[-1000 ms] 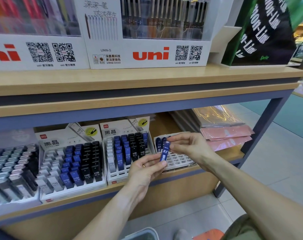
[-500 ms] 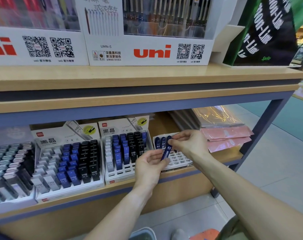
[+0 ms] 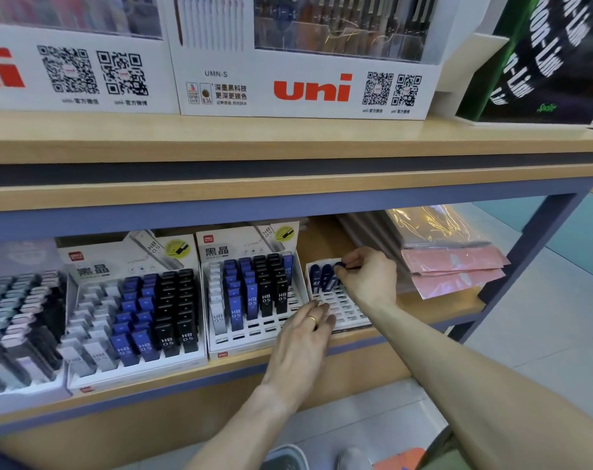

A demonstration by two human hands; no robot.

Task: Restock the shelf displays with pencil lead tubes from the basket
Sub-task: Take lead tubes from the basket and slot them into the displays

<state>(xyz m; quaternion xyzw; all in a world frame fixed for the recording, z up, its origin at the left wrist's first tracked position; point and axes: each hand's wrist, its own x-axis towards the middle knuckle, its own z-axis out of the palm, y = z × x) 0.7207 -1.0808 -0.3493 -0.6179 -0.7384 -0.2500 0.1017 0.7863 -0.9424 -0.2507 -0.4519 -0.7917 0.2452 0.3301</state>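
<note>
A two-tier wooden shelf [image 3: 288,137] with blue-grey metal edging is seen in a shop with a pale tiled floor. The white slotted tray [image 3: 342,307] on the lower tier is taken as the landmark. To its left two boxed lead displays [image 3: 251,290] are stood, filled with blue, black and white tubes marked HB 0.5. To its right pink and clear plastic sleeves [image 3: 454,269] are stacked flat. Above it, on the upper tier, white pen cases [image 3: 308,86] lettered "uni" are set.

A dark blue lead tube [image 3: 337,278] is pinched at its cap by the fingertips of the right hand [image 3: 369,276] and is stood in the tray's back row, beside two like tubes [image 3: 320,278]. The left hand [image 3: 300,337], a ring on one finger, is laid with straight fingers on the tray's front edge. Most of the tray's slots are seen bare.

How deep the tube sits cannot be told, since its lower part is covered by the right hand. At the bottom edge, below the tray, only a grey rim [image 3: 288,457] is cut off by the frame; whether it is the basket cannot be told. The leftmost display is blurred.

A second ago the tube was held in the air between both hands, in front of the tray; it has since been carried into the back row, and the left hand has been lowered onto the tray.
</note>
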